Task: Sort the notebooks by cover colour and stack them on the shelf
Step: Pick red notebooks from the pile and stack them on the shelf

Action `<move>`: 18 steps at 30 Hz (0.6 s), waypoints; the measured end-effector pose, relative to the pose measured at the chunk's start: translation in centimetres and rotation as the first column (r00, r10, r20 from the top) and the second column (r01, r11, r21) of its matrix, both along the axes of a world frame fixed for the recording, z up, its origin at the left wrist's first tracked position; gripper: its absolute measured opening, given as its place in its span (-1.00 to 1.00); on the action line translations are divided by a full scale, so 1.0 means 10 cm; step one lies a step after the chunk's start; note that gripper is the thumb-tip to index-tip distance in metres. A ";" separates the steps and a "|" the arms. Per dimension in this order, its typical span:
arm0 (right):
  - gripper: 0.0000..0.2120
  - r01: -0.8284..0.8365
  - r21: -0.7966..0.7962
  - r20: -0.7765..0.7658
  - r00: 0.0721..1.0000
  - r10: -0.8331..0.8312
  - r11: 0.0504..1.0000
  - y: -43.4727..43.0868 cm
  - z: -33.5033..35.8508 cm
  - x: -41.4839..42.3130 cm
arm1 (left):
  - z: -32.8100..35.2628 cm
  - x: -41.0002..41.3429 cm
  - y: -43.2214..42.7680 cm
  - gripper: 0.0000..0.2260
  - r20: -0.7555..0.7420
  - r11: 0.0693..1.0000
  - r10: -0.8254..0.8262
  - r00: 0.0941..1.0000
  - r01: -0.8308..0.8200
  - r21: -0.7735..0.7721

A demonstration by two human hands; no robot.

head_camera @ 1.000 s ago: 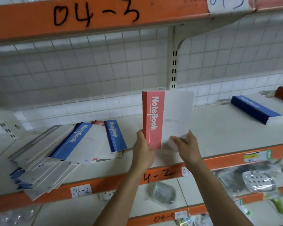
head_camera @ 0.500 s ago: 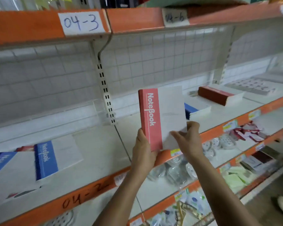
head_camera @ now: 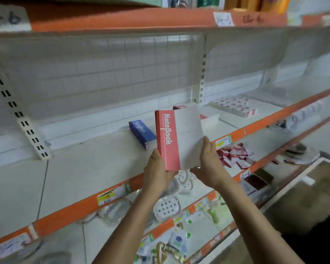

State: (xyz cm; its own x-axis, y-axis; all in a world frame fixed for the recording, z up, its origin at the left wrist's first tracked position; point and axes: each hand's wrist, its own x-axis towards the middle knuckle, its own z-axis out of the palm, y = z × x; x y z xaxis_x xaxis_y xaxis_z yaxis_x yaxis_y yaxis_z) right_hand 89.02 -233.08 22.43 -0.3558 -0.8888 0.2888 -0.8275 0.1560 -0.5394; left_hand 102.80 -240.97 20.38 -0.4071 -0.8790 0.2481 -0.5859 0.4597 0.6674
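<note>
Head view: the left hand (head_camera: 156, 172) and the right hand (head_camera: 210, 164) both grip the red notebook (head_camera: 177, 141), upright above the shelf (head_camera: 84, 178). A blue stack (head_camera: 141, 133) and a red stack (head_camera: 210, 119) lie behind it. I judge the sorting is partly done, and this notebook is not yet placed.

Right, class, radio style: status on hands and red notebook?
Left hand, right hand both gripping red notebook, upright over shelf. Blue stack and red stack behind it. Nothing blocking.

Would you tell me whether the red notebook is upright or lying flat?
Upright: left hand and right hand grip the red notebook by its lower corners, spine vertical.
</note>
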 end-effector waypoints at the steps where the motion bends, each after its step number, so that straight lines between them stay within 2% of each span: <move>1: -0.06 0.006 0.000 -0.002 1.000 -0.006 1.000 -0.02 0.01 -0.12 | 0.00 -0.12 -0.02 -0.32 0.023 1.000 0.005 1.000 -0.004 -0.015; 8: -0.17 0.018 -0.011 -0.003 1.000 -0.018 1.000 -0.34 0.05 -1.05 | 0.02 -0.96 -0.39 -0.35 0.121 0.997 0.061 0.991 -0.053 -0.064; 10: -0.21 0.024 -0.011 0.014 1.000 -0.024 1.000 -0.49 0.09 -1.33 | 0.06 -1.22 -0.52 -0.30 0.123 0.997 0.060 0.991 -0.053 -0.061; 12: -0.16 0.021 0.004 0.040 0.999 -0.021 1.000 -0.66 0.13 -1.60 | 0.11 -1.46 -0.67 -0.21 0.140 0.996 0.078 0.987 -0.072 -0.050; 18: -0.09 -0.020 0.060 0.084 0.996 0.015 0.998 -1.08 0.20 -2.21 | 0.09 -1.96 -1.08 -0.36 0.209 0.992 0.111 0.972 -0.095 -0.084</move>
State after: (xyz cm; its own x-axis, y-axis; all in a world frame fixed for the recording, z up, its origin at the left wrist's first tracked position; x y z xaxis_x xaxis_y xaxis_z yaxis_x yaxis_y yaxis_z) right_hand 66.94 -243.89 24.46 -0.3607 -0.9101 0.2041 -0.7829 0.1765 -0.5966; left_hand 83.15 -251.81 21.23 -0.3656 -0.9018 0.2303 -0.7573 0.4321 0.4897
